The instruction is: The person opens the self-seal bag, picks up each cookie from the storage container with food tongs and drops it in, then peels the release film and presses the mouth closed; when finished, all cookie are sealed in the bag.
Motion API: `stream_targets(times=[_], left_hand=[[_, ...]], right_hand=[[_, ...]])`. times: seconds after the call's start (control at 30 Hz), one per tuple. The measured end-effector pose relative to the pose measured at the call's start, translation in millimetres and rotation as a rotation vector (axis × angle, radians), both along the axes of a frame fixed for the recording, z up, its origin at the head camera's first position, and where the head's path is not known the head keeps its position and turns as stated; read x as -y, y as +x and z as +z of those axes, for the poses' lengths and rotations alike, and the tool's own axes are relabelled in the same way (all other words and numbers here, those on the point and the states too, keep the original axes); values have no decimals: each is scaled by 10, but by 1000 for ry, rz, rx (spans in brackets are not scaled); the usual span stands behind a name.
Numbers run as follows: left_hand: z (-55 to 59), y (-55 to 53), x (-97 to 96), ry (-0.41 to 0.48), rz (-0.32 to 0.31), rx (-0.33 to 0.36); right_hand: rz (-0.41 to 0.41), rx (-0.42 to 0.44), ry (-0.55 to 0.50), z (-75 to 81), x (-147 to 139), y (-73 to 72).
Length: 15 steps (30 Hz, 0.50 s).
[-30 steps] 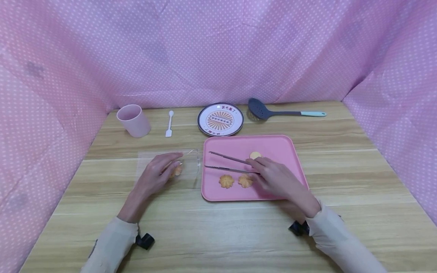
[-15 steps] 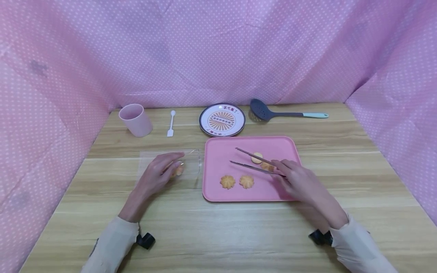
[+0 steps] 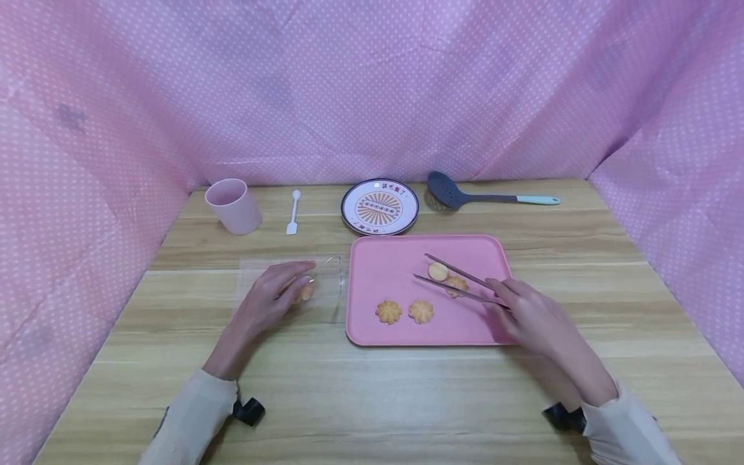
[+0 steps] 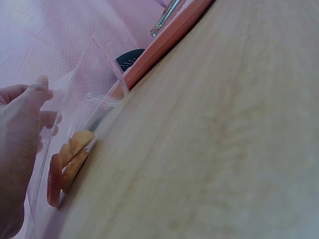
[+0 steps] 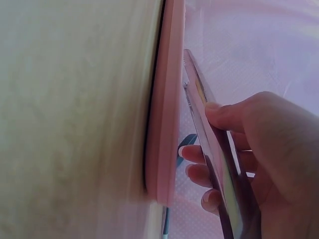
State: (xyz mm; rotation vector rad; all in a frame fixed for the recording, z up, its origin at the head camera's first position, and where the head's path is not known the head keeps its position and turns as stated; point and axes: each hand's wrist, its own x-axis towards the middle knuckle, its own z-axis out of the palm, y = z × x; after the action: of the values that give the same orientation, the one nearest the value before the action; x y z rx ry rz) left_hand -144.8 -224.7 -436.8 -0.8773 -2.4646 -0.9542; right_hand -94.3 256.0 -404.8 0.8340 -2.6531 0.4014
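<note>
My left hand (image 3: pixel 270 292) pinches the upper film of a clear plastic bag (image 4: pixel 104 64), lifting its mouth toward the tray. Inside the bag lie cookies (image 4: pixel 72 157), partly hidden by the fingers in the head view. My right hand (image 3: pixel 537 316) holds metal tongs (image 3: pixel 465 274), thumb on one arm and fingers on the other, their tips apart. The tongs hover over a round cookie (image 3: pixel 438 271) and a flower-shaped cookie (image 3: pixel 458 286) on the pink tray (image 3: pixel 372 265). Two more flower-shaped cookies (image 3: pixel 388 312) lie near the tray's front edge.
Behind the tray stands a patterned plate (image 3: pixel 380 206). A slotted skimmer (image 3: pixel 494 198) with a mint handle lies at back right. On the back left are a pink cup (image 3: pixel 238 213) and a small white spatula (image 3: pixel 294 212). Polka-dot cloth (image 3: pixel 349 90) surrounds the wooden table (image 3: pixel 378 400).
My right hand has moved right with the tongs, from the tray's left side to above the round and flower-shaped cookies. The left hand keeps its hold on the bag.
</note>
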Motion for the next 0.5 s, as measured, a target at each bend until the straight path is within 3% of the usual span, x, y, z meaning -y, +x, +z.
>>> stream_targets(times=[0.5], left_hand=[[9, 4, -10, 0, 4, 10]], right_hand=[[-56, 30, 21, 62, -121, 129]])
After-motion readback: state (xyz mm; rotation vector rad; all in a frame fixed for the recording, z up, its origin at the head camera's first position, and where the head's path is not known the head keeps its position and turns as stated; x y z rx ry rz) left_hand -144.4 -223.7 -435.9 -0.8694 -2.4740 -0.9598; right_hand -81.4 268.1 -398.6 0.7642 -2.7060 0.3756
